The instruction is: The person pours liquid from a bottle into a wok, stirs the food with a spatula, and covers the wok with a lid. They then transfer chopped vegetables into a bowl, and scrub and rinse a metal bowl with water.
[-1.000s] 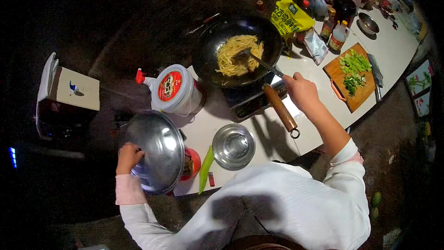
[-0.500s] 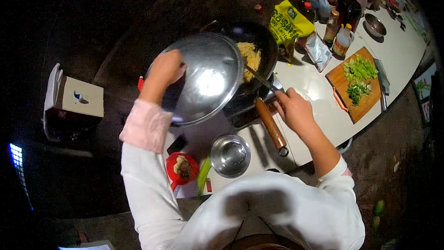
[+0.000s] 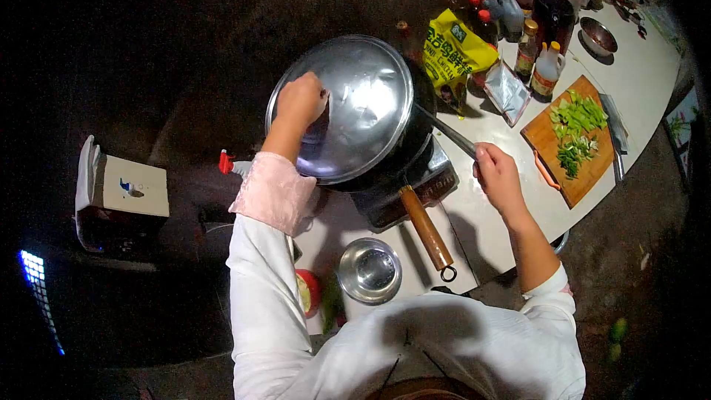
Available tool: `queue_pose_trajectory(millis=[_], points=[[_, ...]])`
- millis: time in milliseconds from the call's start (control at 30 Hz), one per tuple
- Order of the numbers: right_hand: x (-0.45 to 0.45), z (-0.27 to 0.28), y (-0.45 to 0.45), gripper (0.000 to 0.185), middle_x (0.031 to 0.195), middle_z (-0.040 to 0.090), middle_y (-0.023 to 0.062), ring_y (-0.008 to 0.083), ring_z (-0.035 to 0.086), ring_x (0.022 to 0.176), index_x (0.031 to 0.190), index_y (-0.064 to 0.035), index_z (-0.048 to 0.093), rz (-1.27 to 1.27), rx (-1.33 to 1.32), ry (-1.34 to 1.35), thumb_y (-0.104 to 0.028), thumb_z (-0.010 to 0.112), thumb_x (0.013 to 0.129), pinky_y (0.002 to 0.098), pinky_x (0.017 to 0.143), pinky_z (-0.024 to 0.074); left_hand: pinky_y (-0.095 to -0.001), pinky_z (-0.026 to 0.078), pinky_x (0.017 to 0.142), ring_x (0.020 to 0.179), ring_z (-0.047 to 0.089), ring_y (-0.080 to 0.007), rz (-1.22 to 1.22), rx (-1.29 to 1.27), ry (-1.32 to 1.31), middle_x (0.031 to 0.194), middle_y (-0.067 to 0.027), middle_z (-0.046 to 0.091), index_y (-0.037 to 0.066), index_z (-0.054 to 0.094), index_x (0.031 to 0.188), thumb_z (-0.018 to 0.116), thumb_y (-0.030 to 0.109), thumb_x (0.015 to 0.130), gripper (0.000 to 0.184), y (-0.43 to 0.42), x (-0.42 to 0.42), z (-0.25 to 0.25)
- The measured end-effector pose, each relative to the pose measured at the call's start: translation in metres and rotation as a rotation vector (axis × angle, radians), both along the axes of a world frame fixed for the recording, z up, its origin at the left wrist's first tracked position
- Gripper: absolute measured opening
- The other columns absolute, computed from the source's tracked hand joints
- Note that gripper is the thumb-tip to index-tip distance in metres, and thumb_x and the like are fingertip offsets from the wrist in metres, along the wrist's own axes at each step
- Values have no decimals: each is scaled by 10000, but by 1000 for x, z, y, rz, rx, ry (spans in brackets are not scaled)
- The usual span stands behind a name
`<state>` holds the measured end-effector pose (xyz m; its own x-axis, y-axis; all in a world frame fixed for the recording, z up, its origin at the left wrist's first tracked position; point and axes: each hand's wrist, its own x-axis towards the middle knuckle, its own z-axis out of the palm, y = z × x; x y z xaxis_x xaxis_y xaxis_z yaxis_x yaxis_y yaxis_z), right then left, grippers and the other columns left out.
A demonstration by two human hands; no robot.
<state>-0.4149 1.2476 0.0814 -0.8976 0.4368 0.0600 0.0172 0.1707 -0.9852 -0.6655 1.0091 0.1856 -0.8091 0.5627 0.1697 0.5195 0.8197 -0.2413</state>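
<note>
My left hand [image 3: 302, 100] is closed on the knob of a large metal lid [image 3: 363, 104], which lies over most of the black wok [image 3: 421, 115]. The wok's wooden handle [image 3: 427, 228] points toward me, and a portable stove [image 3: 441, 178] stands beneath. My right hand [image 3: 496, 170] is wrapped round the handle of a spatula [image 3: 453, 135]. The spatula's far end runs under the lid's right edge and is hidden, as is the food in the wok.
Right of the wok are a yellow bag [image 3: 455, 48], a silver packet [image 3: 506, 92], several bottles [image 3: 546, 72] and a cutting board [image 3: 559, 130] with chopped greens and a knife [image 3: 613, 126]. Nearer me stand a metal bowl [image 3: 370, 271] and a red container [image 3: 311, 292].
The lid, held in my left hand, has moved right and away from me, from beside the table to over the wok. My right hand has shifted slightly right and down with the spatula.
</note>
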Motion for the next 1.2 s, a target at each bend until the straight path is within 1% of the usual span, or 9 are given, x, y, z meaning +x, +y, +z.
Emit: queue_pose_trajectory(millis=[67, 167, 567, 600, 633, 667, 733, 1033, 1200], points=[[-2, -1, 2, 285, 541, 451, -8, 41, 365, 420, 827, -1, 546, 108, -486, -56, -245, 415, 895, 189, 361, 295, -401, 472, 697, 776, 588, -337, 43, 48, -26, 847, -165, 599, 15, 616, 759, 603, 230, 730, 217, 3, -2, -6], [-4, 3, 4, 291, 535, 447, 4, 57, 367, 416, 847, 18, 541, 232, -716, -106, -244, 421, 890, 194, 362, 299, -402, 474, 687, 746, 592, -342, -8, 36, -3, 804, -169, 602, 15, 609, 765, 603, 232, 732, 220, 11, -1, -20], [-12, 11, -9, 282, 563, 465, 10, 56, 381, 414, 953, 20, 536, 300, -702, -135, -241, 492, 856, 187, 362, 305, -401, 480, 666, 733, 596, -317, -45, -49, -85, 816, -134, 592, 50, 633, 724, 599, 230, 726, 183, 17, -7, -70], [-11, 8, -7, 390, 618, 523, 39, 74, 460, 470, 1111, 20, 486, 304, -621, -209, -264, 514, 846, 199, 429, 379, -402, 480, 663, 728, 594, -317, -57, -51, -83, 818, -131, 587, 59, 636, 727, 596, 230, 729, 176, 17, -7, -72], [-11, 3, -9, 390, 618, 523, 39, 74, 460, 470, 1111, 20, 486, 303, -622, -210, -264, 514, 846, 199, 429, 379, -402, 480, 663, 728, 594, -317, -58, -51, -84, 818, -131, 587, 59, 636, 727, 596, 230, 729, 176, 17, -7, -75], [-10, -1, -13, 449, 640, 543, 52, 85, 495, 515, 1179, 8, 431, 215, -323, -118, -269, 524, 838, 209, 483, 405, -404, 479, 660, 721, 593, -317, -45, -32, -90, 817, -130, 582, 63, 637, 728, 596, 232, 731, 174, 17, -7, -77], [-4, 0, -15, 610, 677, 575, 70, 107, 547, 619, 1319, -55, 262, 164, -64, -76, -258, 548, 821, 242, 615, 441, -406, 478, 657, 714, 592, -317, -30, -11, -96, 816, -129, 576, 66, 637, 728, 596, 234, 732, 173, 17, -6, -80], [16, -1, -13, 609, 570, 480, -1, 67, 420, 505, 1354, -127, 183, 31, -415, -47, -137, 481, 823, 208, 489, 354, -414, 483, 655, 744, 587, -342, -35, 161, -91, 843, -132, 569, 32, 611, 737, 593, 242, 755, 212, 18, 3, -90], [22, 11, -11, 579, 593, 442, -16, 56, 364, 499, 1352, -133, 195, -77, -399, -12, -135, 440, 827, 175, 454, 301, -422, 469, 732, 858, 568, -345, 38, 157, -125, 1081, -114, 528, 77, 511, 1054, 562, 314, 783, 364, 17, 9, -83]])
